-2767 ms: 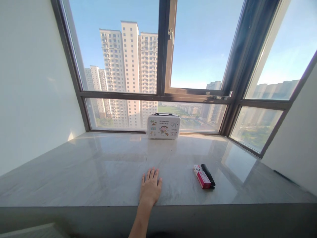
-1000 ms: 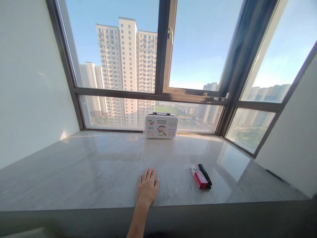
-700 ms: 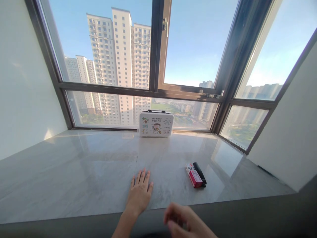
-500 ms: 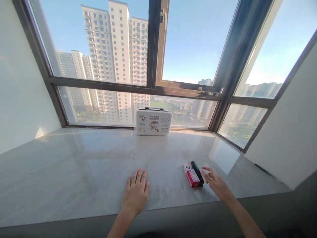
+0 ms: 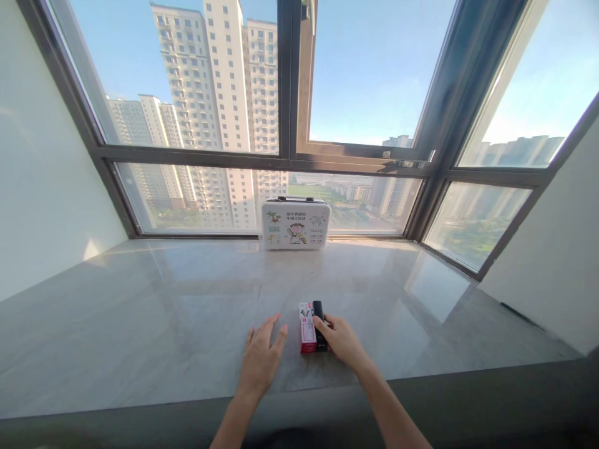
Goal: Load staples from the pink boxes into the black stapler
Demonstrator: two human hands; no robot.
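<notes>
A black stapler (image 5: pixel 319 337), as far as its shape shows, lies lengthwise against a red and white box (image 5: pixel 307 330) on the grey stone sill. My right hand (image 5: pixel 342 340) has come round the stapler from the right, thumb over its top and fingers along its far side, partly hidden. To the left of the box, my left hand (image 5: pixel 262 358) is open and tilted, thumb and fingers apart, holding nothing. A gap separates it from the box.
A white case (image 5: pixel 296 226) with cartoon prints and a black handle stands upright at the back, by the window frame (image 5: pixel 210 159). The marble-patterned sill (image 5: pixel 163 324) ends at a front edge near my wrists. White walls flank both sides.
The stapler and box have shifted left and turned straighter, with my right hand now on the stapler. My left hand has lifted from lying flat and turned toward them. The view has shifted slightly.
</notes>
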